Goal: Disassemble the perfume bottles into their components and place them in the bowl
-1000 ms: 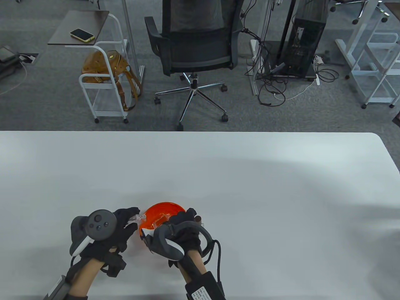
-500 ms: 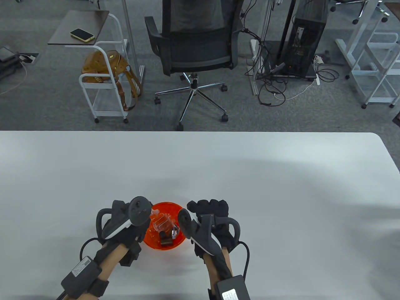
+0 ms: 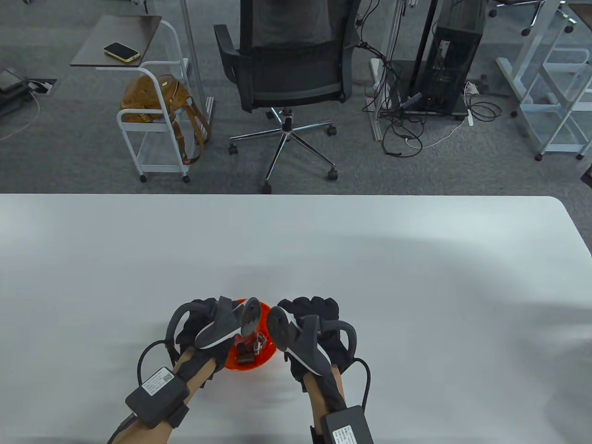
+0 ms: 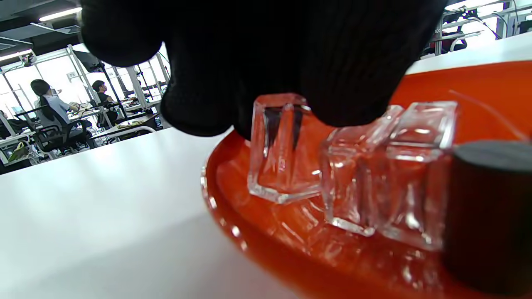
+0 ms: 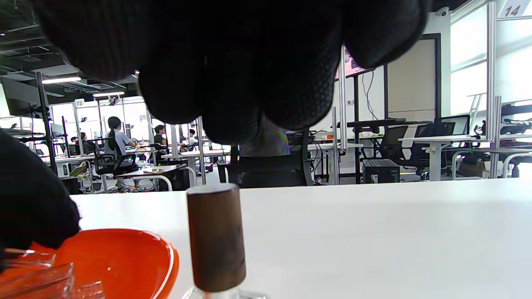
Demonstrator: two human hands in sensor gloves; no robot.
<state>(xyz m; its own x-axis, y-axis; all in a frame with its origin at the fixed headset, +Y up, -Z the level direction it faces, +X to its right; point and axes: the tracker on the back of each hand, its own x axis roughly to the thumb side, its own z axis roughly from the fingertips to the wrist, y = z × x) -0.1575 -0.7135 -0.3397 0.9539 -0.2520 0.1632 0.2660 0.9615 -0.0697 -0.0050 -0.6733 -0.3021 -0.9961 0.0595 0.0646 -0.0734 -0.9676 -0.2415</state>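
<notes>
An orange bowl (image 3: 267,359) sits near the table's front edge, between my two hands. It holds two clear square glass bottles (image 4: 386,174), a dark cap (image 4: 486,216) and small metal parts. My left hand (image 3: 203,320) reaches over the bowl's left side. Its fingertips (image 4: 345,108) close on the top of the nearer clear bottle (image 4: 282,153). My right hand (image 3: 309,306) hangs just right of the bowl with its fingers loosely curled. Under it, a bottle with a brown cap (image 5: 215,236) stands upright on the table. The fingers (image 5: 232,120) stay above the cap and do not touch it.
The white table (image 3: 370,259) stretches wide to the back and right. Beyond its far edge stand a black office chair (image 3: 286,64), a white cart with a brown bag (image 3: 152,99) and a tangle of cables (image 3: 407,125).
The left hand has moved right, over the bowl, and come down on a clear bottle. The right hand drew away to the bowl's right side a second ago and has stayed there since.
</notes>
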